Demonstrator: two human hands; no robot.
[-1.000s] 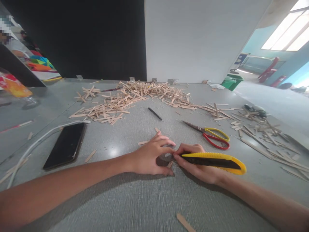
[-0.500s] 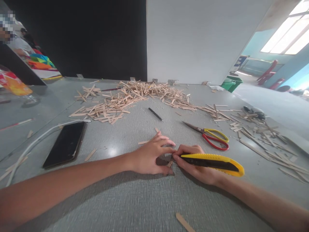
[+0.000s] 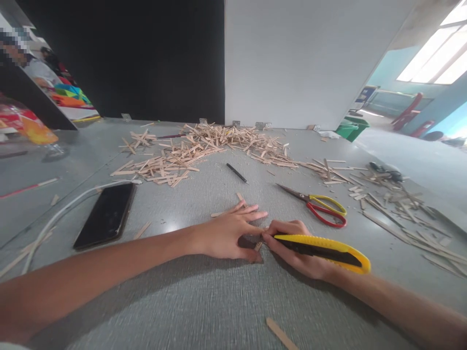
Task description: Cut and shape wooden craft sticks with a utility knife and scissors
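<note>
the cutter [image 3: 323,252] is yellow and black, the table [image 3: 204,306] streaked grey.

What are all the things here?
cutter: one, yellow and black, right
wood piece: one, tan, centre
wooden sticks: many, tan, heaped and scattered
scissors: one, red and yellow handles, right
pen: one, black, middle
phone: one, black, left
cable: one, white, left
slim stick: one, red and white, left
bottle: one, orange, far left
panels: two, black and white, back
brackets: several, silvery, back
bin: at least one, green, right
window: one, white, upper right
table: one, grey, underneath
left hand: one, bare, centre
right hand: one, bare, holding cutter
</note>
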